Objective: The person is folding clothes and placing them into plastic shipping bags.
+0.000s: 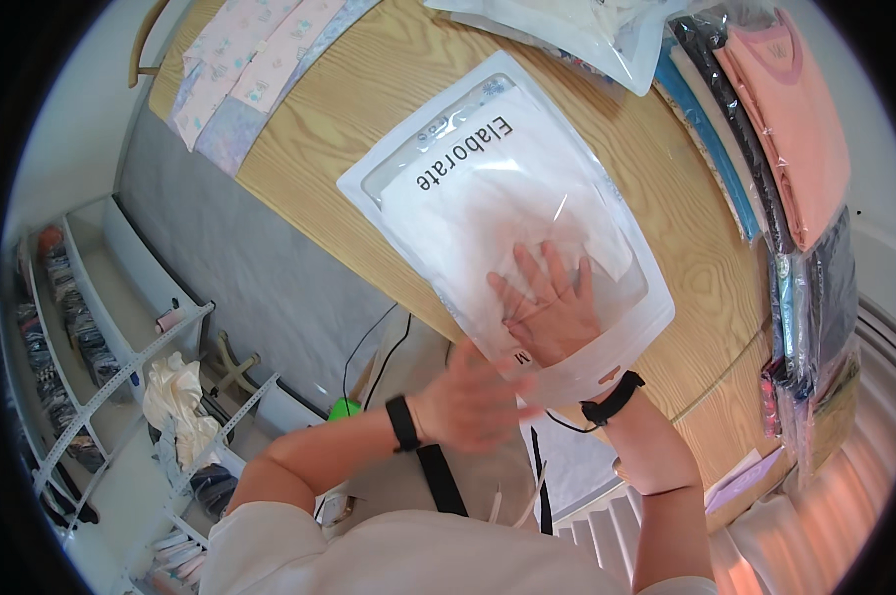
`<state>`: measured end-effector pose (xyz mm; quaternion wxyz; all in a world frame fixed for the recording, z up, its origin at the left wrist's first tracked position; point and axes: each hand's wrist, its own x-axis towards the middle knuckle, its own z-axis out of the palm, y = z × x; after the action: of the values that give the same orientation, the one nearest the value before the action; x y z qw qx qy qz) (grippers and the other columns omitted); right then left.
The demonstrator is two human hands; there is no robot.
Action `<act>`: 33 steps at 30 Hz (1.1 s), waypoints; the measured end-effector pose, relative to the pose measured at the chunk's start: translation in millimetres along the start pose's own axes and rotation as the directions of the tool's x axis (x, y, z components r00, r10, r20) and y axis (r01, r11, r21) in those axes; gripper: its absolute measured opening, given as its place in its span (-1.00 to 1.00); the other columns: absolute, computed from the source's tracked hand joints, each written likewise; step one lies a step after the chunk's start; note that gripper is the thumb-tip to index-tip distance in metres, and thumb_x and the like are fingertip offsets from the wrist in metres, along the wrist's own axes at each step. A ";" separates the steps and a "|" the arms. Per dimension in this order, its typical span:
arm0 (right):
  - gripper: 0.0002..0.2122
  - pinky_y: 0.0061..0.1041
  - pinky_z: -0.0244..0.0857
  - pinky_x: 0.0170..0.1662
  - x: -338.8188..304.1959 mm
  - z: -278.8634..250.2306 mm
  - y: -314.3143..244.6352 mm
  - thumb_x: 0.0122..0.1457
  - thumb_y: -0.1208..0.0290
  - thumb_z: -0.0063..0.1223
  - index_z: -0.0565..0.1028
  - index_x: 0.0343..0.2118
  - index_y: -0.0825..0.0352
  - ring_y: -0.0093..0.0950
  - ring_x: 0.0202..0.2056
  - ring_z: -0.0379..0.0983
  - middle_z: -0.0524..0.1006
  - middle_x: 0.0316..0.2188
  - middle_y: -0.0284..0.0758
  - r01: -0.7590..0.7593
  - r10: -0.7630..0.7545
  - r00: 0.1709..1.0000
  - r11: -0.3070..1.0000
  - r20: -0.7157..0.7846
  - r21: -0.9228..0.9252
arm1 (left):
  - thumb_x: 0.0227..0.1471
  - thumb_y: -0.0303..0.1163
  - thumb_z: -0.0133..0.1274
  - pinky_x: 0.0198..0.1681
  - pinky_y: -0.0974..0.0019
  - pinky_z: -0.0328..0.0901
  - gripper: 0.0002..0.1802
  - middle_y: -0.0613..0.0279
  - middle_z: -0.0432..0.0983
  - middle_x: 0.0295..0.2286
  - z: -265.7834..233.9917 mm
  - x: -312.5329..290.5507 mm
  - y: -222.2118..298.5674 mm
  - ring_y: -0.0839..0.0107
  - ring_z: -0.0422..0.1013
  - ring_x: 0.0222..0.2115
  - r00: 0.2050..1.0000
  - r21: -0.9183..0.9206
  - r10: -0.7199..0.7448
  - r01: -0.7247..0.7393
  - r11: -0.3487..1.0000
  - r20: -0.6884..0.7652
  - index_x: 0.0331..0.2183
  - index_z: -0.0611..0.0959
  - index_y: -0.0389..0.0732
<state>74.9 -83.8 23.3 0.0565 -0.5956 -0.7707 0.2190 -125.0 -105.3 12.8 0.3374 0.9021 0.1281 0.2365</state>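
Observation:
A clear plastic zip bag with a white border (626, 352) lies at a slant on the wooden table, its hang-hole end toward me. A folded white cloth item (458, 228) sits inside; its exact kind cannot be made out. My right hand (555, 307) is inside the bag, palm down with fingers spread, its fingertips against the white cloth. Over the bag's near left corner, my left hand (473, 402) is smeared by motion, so its fingers and any contact with the bag cannot be told. Black bands circle both wrists.
The wooden table (319, 149) carries patterned pink and lilac garments (240, 59) at the far left. Another plastic bag (607, 35) lies at the far edge. Packed folded clothes (790, 129) line the right side. White shelves (121, 377) with bagged items stand left.

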 end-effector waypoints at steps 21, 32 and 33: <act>-0.42 0.22 -0.17 0.11 46.0 5.9 -0.9 -0.03 0.27 0.10 0.23 0.13 -0.12 -0.16 0.23 -0.13 -0.01 0.24 -0.34 0.048 -0.046 0.998 0.998 -0.036 0.047 | -0.13 -0.45 0.13 0.19 -0.18 -0.27 -0.67 0.48 0.40 -0.04 13.5 -1.0 7.5 0.27 0.14 0.12 0.963 0.065 -0.258 0.264 0.962 -0.082 -0.22 0.61 0.00; -0.45 -0.08 -0.03 0.12 5.1 -16.5 -4.5 0.02 0.32 0.03 0.22 0.12 0.29 0.02 0.11 0.09 0.16 0.12 0.01 -0.210 0.194 0.946 0.977 -0.261 -0.035 | -0.09 -0.41 0.07 0.12 -0.23 -0.21 -0.65 0.59 0.35 -0.01 7.0 -25.0 9.6 0.39 0.16 0.11 0.968 0.110 -0.248 0.251 0.962 -0.037 -0.17 0.57 0.08; -0.45 -0.08 -0.03 0.12 -10.1 -12.4 0.6 0.02 0.32 0.03 0.22 0.12 0.29 0.02 0.11 0.09 0.16 0.12 0.01 -0.220 0.203 0.946 0.975 -0.254 -0.040 | -0.08 -0.41 0.06 0.11 -0.24 -0.18 -0.65 0.60 0.35 -0.01 4.0 -28.6 10.4 0.40 0.16 0.11 0.970 0.132 -0.241 0.240 0.962 -0.007 -0.17 0.57 0.09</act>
<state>82.6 -89.9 35.9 0.1085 -0.6992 -0.6961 0.1216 -146.7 -126.4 7.4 0.3038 0.9012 0.2506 0.1807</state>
